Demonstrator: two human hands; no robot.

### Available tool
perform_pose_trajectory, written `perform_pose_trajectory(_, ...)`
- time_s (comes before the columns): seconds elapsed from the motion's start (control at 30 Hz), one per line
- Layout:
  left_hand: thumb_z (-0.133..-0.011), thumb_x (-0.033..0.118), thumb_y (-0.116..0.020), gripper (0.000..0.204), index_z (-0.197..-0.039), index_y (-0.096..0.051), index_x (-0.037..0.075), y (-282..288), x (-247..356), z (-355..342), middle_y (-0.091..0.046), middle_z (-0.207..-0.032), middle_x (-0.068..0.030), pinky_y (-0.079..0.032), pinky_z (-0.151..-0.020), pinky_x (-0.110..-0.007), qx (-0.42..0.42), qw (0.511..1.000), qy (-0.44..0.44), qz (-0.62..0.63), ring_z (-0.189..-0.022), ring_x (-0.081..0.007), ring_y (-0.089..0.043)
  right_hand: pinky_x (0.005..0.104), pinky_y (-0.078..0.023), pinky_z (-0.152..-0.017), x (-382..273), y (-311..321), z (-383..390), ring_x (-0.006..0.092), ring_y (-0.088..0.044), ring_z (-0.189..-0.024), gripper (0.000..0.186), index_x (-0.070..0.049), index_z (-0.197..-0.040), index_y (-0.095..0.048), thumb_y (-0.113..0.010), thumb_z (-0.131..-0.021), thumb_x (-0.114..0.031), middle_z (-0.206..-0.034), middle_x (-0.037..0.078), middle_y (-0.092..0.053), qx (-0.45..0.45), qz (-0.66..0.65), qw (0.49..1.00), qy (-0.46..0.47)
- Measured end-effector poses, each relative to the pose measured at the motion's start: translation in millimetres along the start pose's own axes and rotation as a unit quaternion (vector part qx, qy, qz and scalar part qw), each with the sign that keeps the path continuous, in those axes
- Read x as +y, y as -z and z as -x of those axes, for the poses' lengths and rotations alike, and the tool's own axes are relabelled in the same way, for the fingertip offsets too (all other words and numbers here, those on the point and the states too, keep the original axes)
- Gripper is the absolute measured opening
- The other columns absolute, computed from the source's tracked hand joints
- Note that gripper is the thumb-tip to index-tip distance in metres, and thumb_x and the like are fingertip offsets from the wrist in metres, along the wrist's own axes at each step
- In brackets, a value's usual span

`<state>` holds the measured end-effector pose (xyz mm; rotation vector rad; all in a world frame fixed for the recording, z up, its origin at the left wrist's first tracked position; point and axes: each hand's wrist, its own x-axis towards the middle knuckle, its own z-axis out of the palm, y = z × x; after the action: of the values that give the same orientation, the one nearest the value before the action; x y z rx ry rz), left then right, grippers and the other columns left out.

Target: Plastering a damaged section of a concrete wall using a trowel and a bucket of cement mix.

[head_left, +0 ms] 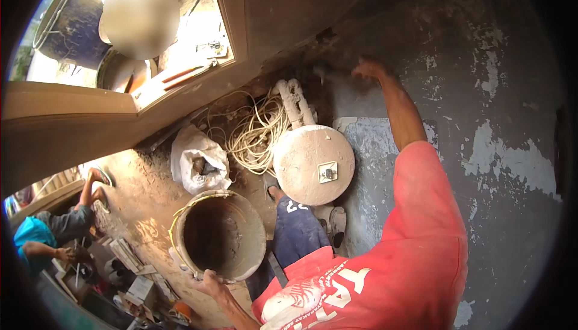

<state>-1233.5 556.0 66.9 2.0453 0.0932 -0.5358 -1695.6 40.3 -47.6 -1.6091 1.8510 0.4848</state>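
Observation:
My left hand (211, 283) grips the near rim of a large bucket (256, 233), tilted so that its dark, dirty inside shows. A yellowish handle (176, 221) hangs along the bucket's left side. My right arm is stretched far forward along the grey wall (500, 113). At its end, my right hand (368, 68) is closed with curled fingers near the wall's shadowed corner. A dim, blurred shape lies just left of these fingers, too unclear to name.
A round, plaster-spattered drum-like thing (301, 167) stands ahead, beside coiled pale cable (259, 137) and a white sack (189, 155). A wooden frame (72, 104) borders the opening at upper left, with a blue bucket (78, 23) beyond. Another person (39, 239) crouches at far left among wood scraps.

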Motion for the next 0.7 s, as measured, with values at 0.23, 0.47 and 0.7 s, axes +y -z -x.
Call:
perform_pose_trajectory(0.23, -0.060, -0.009, -0.047, 0.057, -0.117, -0.043, -0.002, 15, 0, -8, -0.044, -0.058, -0.0036, -0.024, -0.029, -0.026, -0.016, 0.999, -0.021, -0.041, -0.033, -0.0108, -0.035, 0.0425, -0.050, -0.077, 29, 12, 139, 0.0361, -0.066, -0.089, 0.049, -0.002, -0.103, -0.067, -0.060, -0.084, -0.047, -0.096, 0.023, -0.066, 0.197, 0.057, 0.977, 0.049)
perform_pose_trajectory(0.47, -0.060, -0.009, -0.048, 0.051, -0.110, -0.042, 0.000, -21, -7, -27, -0.046, -0.059, -0.0023, -0.027, -0.029, -0.026, -0.105, 0.992, -0.044, -0.051, -0.036, -0.0102, -0.039, 0.0455, -0.050, -0.078, -74, -142, 298, 0.0341, -0.066, -0.084, 0.033, -0.004, -0.097, -0.065, -0.062, -0.083, -0.034, -0.083, 0.018, -0.068, -0.004, -0.015, 0.978, 0.209)
perform_pose_trajectory(0.7, -0.063, -0.008, -0.057, 0.022, -0.077, -0.047, 0.005, -62, 7, -37, -0.046, -0.064, 0.0019, -0.038, -0.046, -0.020, -0.273, 0.942, -0.195, -0.034, -0.050, -0.0068, -0.045, 0.0362, -0.049, -0.058, -208, -254, 318, 0.0218, -0.065, -0.069, 0.011, -0.009, -0.076, -0.068, -0.058, -0.077, -0.015, -0.074, 0.008, -0.067, 0.194, 0.166, 0.901, 0.350)
